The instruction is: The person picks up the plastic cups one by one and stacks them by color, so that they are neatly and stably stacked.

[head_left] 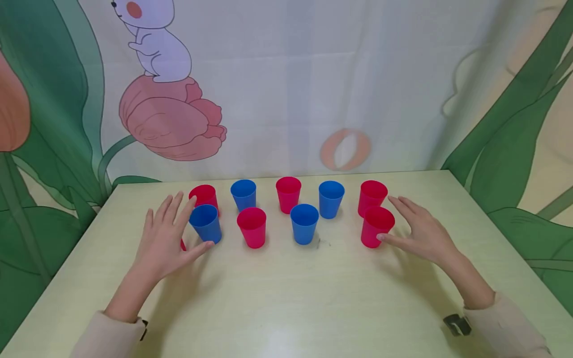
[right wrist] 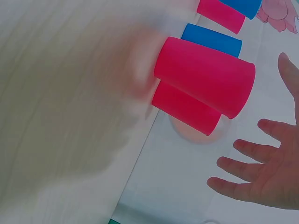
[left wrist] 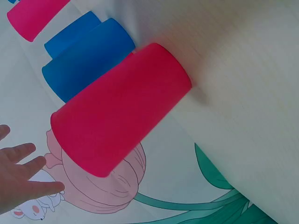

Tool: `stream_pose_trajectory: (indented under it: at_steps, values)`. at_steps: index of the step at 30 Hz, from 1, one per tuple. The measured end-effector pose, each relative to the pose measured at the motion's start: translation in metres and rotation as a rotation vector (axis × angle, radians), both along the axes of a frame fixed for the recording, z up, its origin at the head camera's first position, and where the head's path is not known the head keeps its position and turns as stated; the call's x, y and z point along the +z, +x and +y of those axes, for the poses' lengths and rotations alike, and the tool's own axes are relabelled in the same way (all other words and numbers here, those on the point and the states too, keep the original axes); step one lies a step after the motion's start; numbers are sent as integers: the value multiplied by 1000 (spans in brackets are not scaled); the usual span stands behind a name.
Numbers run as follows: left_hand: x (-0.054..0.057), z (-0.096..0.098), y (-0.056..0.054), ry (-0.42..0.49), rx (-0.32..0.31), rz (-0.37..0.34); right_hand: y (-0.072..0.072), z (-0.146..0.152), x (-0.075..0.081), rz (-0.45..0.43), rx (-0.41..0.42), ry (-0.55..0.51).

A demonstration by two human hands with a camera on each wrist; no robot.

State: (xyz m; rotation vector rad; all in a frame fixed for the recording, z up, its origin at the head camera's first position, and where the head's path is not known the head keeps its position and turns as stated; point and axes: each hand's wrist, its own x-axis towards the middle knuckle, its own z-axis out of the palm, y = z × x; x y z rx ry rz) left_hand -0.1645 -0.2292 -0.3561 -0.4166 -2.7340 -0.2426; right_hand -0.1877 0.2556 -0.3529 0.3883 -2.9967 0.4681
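Note:
Two rows of red and blue plastic cups stand mouth up on the table. My left hand, fingers spread, hovers at the left end of the rows, near a front blue cup and a back red cup. Behind that hand another red cup is mostly hidden in the head view; the left wrist view shows a red cup large and close. At the right end my right hand is spread beside the front red cup, its thumb overlapping the rim side. A back red cup stands just behind.
Between the hands are a front red cup, a front blue cup, and back blue, red and blue cups. The pale table ends at a printed curtain behind the cups.

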Motion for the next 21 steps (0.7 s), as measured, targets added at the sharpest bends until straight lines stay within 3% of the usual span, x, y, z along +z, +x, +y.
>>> stream_pose_trajectory:
  at_steps: [11,16,21]
  values:
    - [0,-23,7,88,-30,59,-3,2,-5,-48,4,-84]
    - [-1,-35,11,136,-17,24,-7,2,-10,-84,9,-141]
    - [-4,-50,12,189,15,-79,-9,2,-12,-108,9,-191]
